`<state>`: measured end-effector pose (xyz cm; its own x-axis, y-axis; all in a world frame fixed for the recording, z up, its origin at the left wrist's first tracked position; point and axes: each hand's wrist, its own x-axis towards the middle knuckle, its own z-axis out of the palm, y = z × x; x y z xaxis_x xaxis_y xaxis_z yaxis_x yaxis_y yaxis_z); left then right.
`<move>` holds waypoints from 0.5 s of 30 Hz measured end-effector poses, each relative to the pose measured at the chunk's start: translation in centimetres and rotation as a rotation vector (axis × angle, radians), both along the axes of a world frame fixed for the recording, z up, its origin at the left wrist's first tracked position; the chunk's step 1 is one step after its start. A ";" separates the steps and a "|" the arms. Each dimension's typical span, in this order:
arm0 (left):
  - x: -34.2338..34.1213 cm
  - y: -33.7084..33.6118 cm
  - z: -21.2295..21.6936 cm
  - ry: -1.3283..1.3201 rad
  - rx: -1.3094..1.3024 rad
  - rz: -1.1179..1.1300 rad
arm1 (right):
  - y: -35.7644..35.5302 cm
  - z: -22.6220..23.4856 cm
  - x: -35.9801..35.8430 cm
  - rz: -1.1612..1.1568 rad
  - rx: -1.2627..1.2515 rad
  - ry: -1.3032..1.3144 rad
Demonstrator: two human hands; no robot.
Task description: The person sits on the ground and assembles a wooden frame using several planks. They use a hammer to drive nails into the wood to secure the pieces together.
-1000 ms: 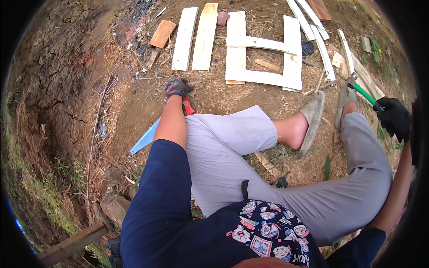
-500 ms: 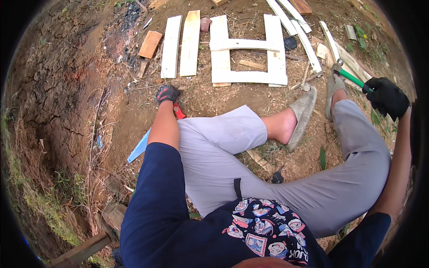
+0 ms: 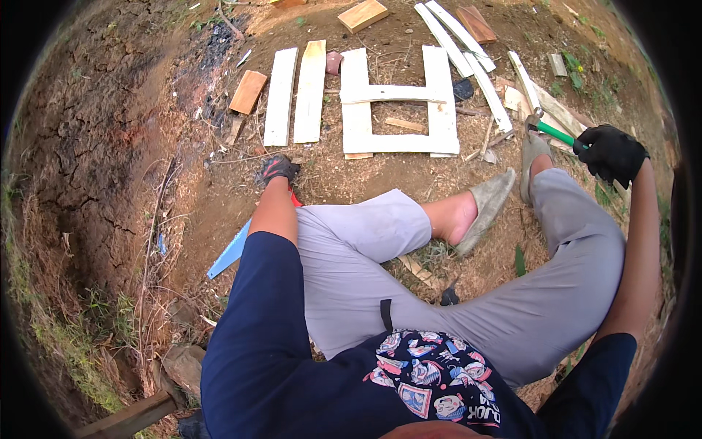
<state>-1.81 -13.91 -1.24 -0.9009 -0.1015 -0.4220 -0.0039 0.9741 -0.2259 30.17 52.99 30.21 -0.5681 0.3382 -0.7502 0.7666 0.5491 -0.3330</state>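
Observation:
My right hand (image 3: 614,155), in a black glove, is closed round the grip of a hammer (image 3: 559,133) with a green handle. The hammer's metal head is by my right foot. My left hand (image 3: 278,170), gloved in dark grey with red marks, rests low over the ground with its fingers curled; whatever may be in them is hidden. Just behind it lies a hand saw (image 3: 232,252) with a blue blade and red handle, partly covered by my arm. In front, two upright pale boards are crossed by an upper slat (image 3: 395,93) and a lower slat (image 3: 401,144).
Two loose pale boards (image 3: 281,99) lie left of the crossed ones, beside a brown wood block (image 3: 248,92). Another block (image 3: 363,14) is at the far side. Long thin strips (image 3: 488,91) lie to the right. Wood shavings and twigs cover the soil around my feet.
The view has tilted, so the boards and ground appear lower. The hammer stays in my right hand near my foot, and my left hand keeps its place by the saw.

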 end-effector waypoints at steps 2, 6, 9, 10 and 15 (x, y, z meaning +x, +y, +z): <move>-0.4 0.6 -0.9 0.047 0.023 -0.003 | -0.2 1.4 0.2 0.001 0.050 -0.007; -0.6 -0.4 -1.2 0.036 0.001 0.015 | 1.4 -1.0 0.4 0.025 0.016 -0.008; 0.1 0.2 -1.1 0.051 0.021 0.004 | 0.8 -0.8 0.5 0.043 0.032 0.002; -0.2 -0.1 -0.7 0.059 0.066 0.022 | 0.6 -0.4 0.5 0.063 0.045 0.000; 0.2 0.3 0.1 0.081 0.094 0.031 | -1.4 1.3 -0.1 0.112 0.113 -0.037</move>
